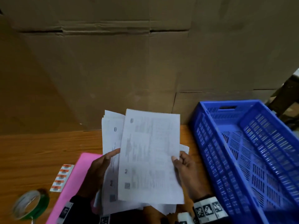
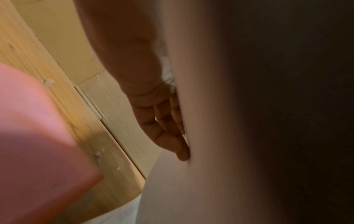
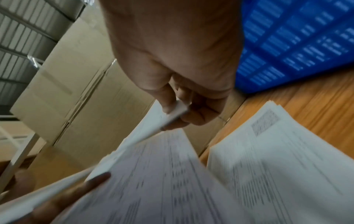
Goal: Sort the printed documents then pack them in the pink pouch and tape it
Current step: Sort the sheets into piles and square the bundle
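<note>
Over the wooden table (image 1: 32, 152) I hold printed documents in both hands. My left hand (image 1: 111, 157) grips a stack of sheets (image 1: 111, 136), thumb on the front and fingers flat against its back (image 2: 168, 128). My right hand (image 1: 178, 160) pinches the right edge of one printed sheet (image 1: 150, 156) between thumb and fingers (image 3: 172, 109), in front of the stack. More sheets (image 3: 268, 159) lie in a pile on the table beneath. The pink pouch (image 1: 71, 183) lies flat under my left forearm. A green tape roll (image 1: 30, 204) sits at the near left.
A blue slotted crate (image 1: 242, 151) stands on the right, close to my right hand. Cardboard boxes (image 1: 129, 70) form a wall behind the table. A strip of orange and white labels (image 1: 62, 177) lies left of the pouch.
</note>
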Demonstrator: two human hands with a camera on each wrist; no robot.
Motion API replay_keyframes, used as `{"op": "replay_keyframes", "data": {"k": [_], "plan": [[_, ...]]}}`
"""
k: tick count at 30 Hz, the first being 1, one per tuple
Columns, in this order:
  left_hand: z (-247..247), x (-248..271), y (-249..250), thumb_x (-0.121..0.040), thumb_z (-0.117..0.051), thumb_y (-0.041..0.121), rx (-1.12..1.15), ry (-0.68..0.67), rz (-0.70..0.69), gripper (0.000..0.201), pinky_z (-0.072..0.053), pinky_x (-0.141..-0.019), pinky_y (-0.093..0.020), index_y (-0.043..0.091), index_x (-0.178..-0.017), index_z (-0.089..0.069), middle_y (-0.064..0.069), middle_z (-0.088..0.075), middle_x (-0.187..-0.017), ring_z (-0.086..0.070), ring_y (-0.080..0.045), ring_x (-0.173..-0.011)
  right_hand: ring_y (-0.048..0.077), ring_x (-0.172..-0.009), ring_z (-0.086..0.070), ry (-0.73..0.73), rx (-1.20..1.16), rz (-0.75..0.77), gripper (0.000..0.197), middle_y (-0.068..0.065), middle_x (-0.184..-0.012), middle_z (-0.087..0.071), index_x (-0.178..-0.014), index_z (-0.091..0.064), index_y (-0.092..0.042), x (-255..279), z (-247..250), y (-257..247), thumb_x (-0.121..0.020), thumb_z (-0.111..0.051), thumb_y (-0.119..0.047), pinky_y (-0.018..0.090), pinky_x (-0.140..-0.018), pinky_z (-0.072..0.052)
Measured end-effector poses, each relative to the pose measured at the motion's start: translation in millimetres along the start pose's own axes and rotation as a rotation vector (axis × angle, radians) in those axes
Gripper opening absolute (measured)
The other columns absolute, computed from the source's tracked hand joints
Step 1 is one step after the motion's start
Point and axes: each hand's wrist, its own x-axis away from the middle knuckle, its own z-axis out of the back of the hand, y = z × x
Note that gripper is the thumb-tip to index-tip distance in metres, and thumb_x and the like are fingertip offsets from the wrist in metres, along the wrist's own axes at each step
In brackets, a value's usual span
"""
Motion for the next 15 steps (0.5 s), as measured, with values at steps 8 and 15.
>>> {"op": "replay_keyframes", "data": {"k": [8, 15], "plan": [[3.5, 4.5, -11.0, -0.081, -0.067, 0.048, -0.147, -0.017, -0.076, 0.051, -0.056, -0.090, -0.039, 0.026, -0.127, -0.061, 0.014, -0.071, -0.116, -0.068, -0.010, -0.107, 0.016, -0.072, -0.061, -0.054, 0.275, 0.004, 0.024, -0.007, -0.070, -0.063, -0.078, -0.058, -0.012, -3.4, -18.5, 47.1, -0.086, -0.077, -0.024, 0.032, -0.069, -0.049], [24.8, 14.5, -18.6, -0.094, -0.062, 0.026, -0.099, 0.069, -0.059, 0.033, -0.060, -0.070, -0.028, 0.021, -0.126, -0.060, 0.011, -0.072, -0.113, -0.071, -0.014, -0.100, 0.034, -0.123, -0.048, 0.167, 1.018, -0.344, 0.077, 0.004, -0.136, -0.052, -0.124, -0.043, -0.021, -6.3, 15.6, 77.1, -0.067, -0.083, -0.055, 0.045, -0.100, -0.039]]}}
